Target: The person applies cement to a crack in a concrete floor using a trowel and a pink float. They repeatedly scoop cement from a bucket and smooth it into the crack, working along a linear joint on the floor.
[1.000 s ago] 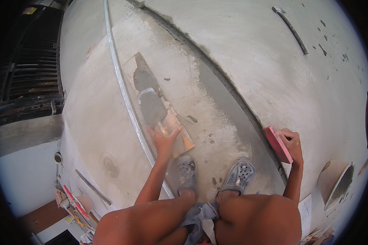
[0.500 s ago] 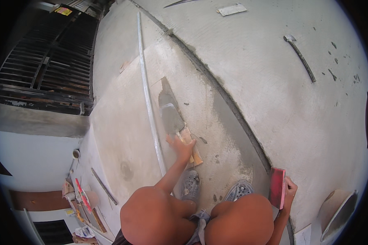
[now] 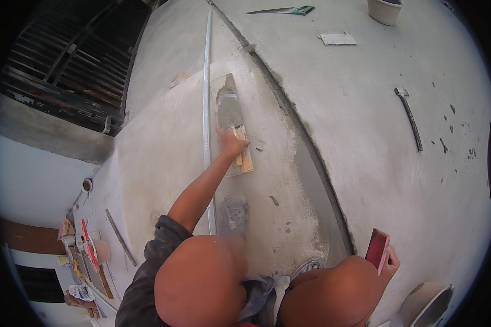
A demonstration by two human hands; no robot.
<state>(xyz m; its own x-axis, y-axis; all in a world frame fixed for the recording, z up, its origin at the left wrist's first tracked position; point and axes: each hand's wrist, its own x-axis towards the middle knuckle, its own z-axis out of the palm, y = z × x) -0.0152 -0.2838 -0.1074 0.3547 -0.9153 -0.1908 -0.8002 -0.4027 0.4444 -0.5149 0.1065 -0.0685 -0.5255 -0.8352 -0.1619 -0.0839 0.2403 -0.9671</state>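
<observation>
With my left arm stretched forward, my left hand [image 3: 233, 144] grips the handle of a trowel whose blade [image 3: 229, 113] lies on a wooden board [image 3: 246, 161] smeared with grey mortar, just right of a long metal straightedge [image 3: 206, 98]. At the lower right, beside my knee, my right hand [image 3: 389, 264] is closed on a red rectangular float [image 3: 375, 248], close to a long dark groove [image 3: 316, 155] in the concrete floor. A strip of darker wet mortar [image 3: 316, 185] runs along the groove's left side. My left shoe [image 3: 234, 215] stands below the board.
A hammer [image 3: 409, 117], handsaw [image 3: 275, 11], white slab [image 3: 338, 39] and bucket [image 3: 384, 11] lie or stand across the groove. Another bucket [image 3: 429, 302] is at lower right. A black metal grille [image 3: 71, 54] borders the left, with tools and a pink bucket [image 3: 100, 252] below it.
My left hand has moved forward with the trowel and board along the straightedge. My left foot has shifted forward too. The float stays in my right hand, and the view has shifted.
</observation>
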